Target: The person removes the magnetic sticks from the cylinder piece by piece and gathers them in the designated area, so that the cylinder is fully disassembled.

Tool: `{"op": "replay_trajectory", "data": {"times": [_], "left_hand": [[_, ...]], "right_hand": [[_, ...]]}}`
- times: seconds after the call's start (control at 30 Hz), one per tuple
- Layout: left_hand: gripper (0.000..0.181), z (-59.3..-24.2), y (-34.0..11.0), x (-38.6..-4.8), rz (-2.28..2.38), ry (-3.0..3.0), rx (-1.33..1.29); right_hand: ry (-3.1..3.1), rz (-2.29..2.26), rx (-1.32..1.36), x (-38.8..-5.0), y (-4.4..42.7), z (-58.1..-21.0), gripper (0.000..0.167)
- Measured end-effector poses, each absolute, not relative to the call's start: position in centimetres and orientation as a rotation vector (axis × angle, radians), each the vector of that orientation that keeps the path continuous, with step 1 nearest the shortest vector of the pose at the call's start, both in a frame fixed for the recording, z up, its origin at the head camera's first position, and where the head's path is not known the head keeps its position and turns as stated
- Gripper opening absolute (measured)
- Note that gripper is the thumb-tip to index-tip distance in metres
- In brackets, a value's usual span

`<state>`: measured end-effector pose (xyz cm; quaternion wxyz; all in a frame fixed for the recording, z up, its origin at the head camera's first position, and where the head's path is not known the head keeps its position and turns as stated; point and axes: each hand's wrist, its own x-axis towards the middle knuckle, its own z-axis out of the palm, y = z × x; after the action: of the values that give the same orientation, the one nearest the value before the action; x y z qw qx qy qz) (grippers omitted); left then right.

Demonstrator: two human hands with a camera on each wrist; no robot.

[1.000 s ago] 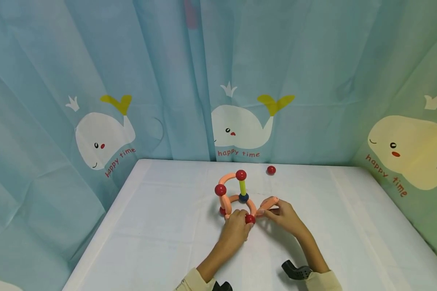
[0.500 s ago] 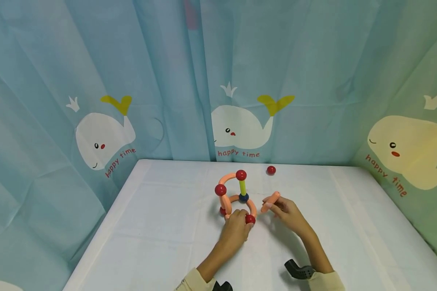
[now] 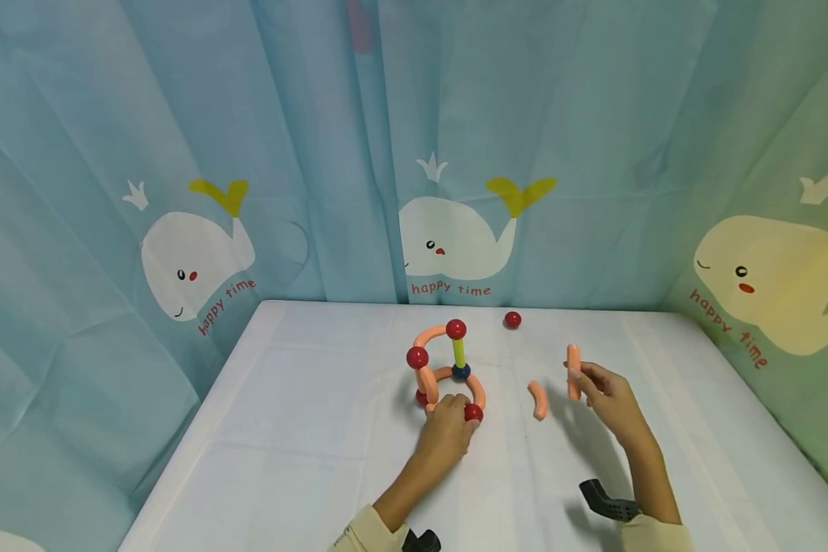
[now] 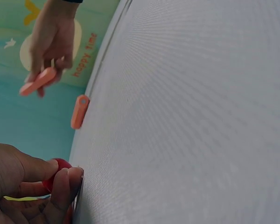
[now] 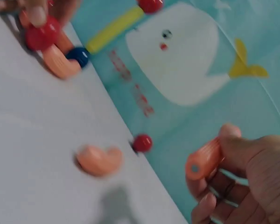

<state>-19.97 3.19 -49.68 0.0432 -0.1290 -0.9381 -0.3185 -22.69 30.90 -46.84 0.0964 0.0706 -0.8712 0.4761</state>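
Gap (frame (image 3: 445, 373) left, loose stick (image 3: 539, 400) right)

Red balls (image 3: 456, 329): hard plastic by their look, smooth and glossy, with bright highlights. Blue ball (image 3: 461, 372): same smooth plastic look, slight sheen. Orange sticks (image 5: 207, 156): plastic, low sheen — fine lengthwise ridges along the held one. Yellow stick (image 3: 459, 353): plastic-looking, finer texture too small to tell. Table cover (image 3: 303, 399): white cloth, matt, finely textured, lightly creased. Curtain (image 3: 338, 153): printed cloth, smooth, softly folded. Wrist brackets (image 3: 603, 502): black plastic, matt. Sleeves (image 3: 369, 531): beige cloth, matt.
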Motion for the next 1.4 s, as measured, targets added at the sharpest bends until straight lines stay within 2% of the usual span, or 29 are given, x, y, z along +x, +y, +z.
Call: {"op": "replay_trajectory", "data": {"times": [0.37,0.5,1.1,1.4], "left_hand": [[0.03,-49.8,3.1,-20.1,-1.009,-2.835,-0.415],[0.031,-49.7,3.1,-20.2,-1.04,-2.841,-0.408],[0.034,-49.5,3.2,-20.1,-1.082,-2.858,-0.389],[0.034,-49.7,3.2,-20.0,-1.086,-2.85,-0.4]], "right_hand": [[-2.812,1.174,-0.279,-21.9,34.7,-48.0,0.053],[-2.857,1.127,-0.373,-22.0,35.0,-48.4,0.052],[-2.788,0.984,-0.553,-21.9,33.4,-49.2,0.04],[-2.814,0.977,-0.588,-21.9,33.2,-49.0,0.047]]}}
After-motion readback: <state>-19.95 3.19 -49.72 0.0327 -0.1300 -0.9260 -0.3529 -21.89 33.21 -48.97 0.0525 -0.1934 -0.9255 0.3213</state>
